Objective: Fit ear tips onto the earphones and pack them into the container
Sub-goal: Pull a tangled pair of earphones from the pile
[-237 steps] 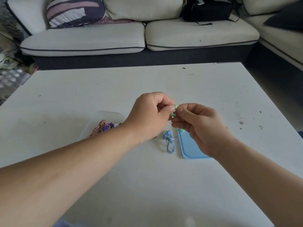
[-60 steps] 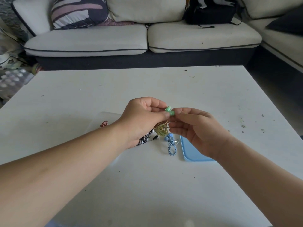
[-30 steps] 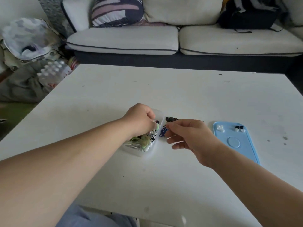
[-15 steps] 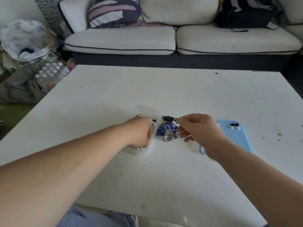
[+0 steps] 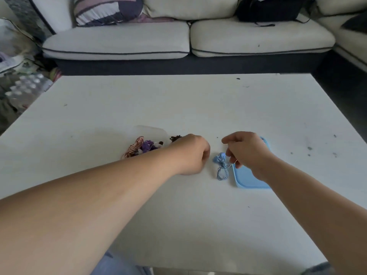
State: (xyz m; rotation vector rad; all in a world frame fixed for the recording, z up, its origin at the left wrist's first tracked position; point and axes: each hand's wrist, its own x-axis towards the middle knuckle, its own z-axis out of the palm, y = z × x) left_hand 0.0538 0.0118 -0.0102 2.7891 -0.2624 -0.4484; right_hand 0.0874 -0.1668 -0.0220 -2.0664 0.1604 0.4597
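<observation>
Two hands over the table (image 5: 178, 106): left hand (image 5: 190, 153) fisted, empty as far as shows, beside the container (image 5: 153, 132) of coiled earphones (image 5: 147, 146); right hand (image 5: 247, 151) seemingly pinching the blue earphones (image 5: 220, 165) beside the lid (image 5: 248, 180).

The white table (image 5: 198, 104) lies open across its far half, up to the edge facing the cream sofa (image 5: 119, 40). Obstacles stand in one row across the middle. At left is the clear plastic container (image 5: 151, 131), holding a pink-striped cable bundle (image 5: 135, 146) and a purple cable bundle (image 5: 148, 145). A small dark cable bundle (image 5: 175, 138) lies just beside its right wall. The left hand (image 5: 192, 155), fingers curled, comes next. A narrow gap separates it from the coiled blue earphones (image 5: 221, 168), which lie just beside the light blue plastic lid (image 5: 246, 181). The right hand (image 5: 248, 149) covers the lid's far part. Right of the lid, the table is open to its edge.
</observation>
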